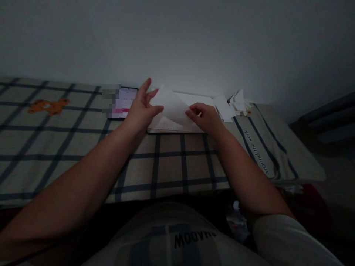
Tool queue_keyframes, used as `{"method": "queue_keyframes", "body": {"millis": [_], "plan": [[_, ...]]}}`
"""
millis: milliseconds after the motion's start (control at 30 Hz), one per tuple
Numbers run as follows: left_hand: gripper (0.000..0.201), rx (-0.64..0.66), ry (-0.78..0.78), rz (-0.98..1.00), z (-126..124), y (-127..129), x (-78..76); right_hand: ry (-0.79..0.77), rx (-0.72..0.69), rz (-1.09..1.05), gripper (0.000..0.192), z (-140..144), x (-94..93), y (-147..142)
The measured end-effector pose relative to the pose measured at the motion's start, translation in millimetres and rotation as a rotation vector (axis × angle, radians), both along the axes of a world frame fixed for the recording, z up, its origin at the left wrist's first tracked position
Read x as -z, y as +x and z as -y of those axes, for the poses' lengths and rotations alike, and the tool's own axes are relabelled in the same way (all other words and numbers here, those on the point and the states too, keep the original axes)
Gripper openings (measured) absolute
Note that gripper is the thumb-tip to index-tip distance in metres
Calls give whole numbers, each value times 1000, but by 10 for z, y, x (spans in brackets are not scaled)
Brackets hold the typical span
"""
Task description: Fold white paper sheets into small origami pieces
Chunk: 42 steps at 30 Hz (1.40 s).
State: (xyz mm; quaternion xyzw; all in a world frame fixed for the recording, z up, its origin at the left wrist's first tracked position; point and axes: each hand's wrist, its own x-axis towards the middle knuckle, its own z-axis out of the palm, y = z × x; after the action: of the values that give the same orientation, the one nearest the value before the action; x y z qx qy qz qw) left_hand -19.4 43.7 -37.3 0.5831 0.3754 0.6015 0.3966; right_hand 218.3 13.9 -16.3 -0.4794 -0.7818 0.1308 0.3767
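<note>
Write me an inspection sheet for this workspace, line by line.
Surface: checked cloth with dark grid lines and an orange bear print, covering the whole top.
Job's things: white paper sheet, partly lifted, held over a flat white pad.
Clutter: pile of folded paper pieces by the wall; lit phone lying flat to the left.
Grippers: left hand pinches the sheet's left edge; right hand grips its lower right edge.
Cables: nothing seen.
Surroundings: plain wall behind; dim light; dark floor area at right, details unclear.
</note>
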Motion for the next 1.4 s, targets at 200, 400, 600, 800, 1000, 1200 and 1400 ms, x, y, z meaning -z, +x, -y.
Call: {"method": "queue_keyframes", "body": {"millis": [200, 400, 600, 800, 1000, 1200, 1400], "plan": [[89, 15, -197, -190, 314, 89, -298, 42, 30, -68, 34, -13, -18, 30], [86, -13, -232, -174, 327, 103, -350, -142, -13, -90, 22, 13, -37, -8], [62, 79, -302, -112, 313, 74, -298, -15, 73, -133, 20, 1, -42, 15], [18, 173, -437, -22, 354, 117, -289, -66, 85, -283, 21, -20, -19, 17], [17, 102, -398, 9, 315, 91, -287, -314, -46, -359, 22, 22, -41, -49], [15, 56, -399, -75, 298, 83, -271, -560, -118, -526, 25, 37, -49, -42], [25, -47, -384, -26, 326, 106, -293, -608, -63, -539, 15, 28, -39, -59]]}}
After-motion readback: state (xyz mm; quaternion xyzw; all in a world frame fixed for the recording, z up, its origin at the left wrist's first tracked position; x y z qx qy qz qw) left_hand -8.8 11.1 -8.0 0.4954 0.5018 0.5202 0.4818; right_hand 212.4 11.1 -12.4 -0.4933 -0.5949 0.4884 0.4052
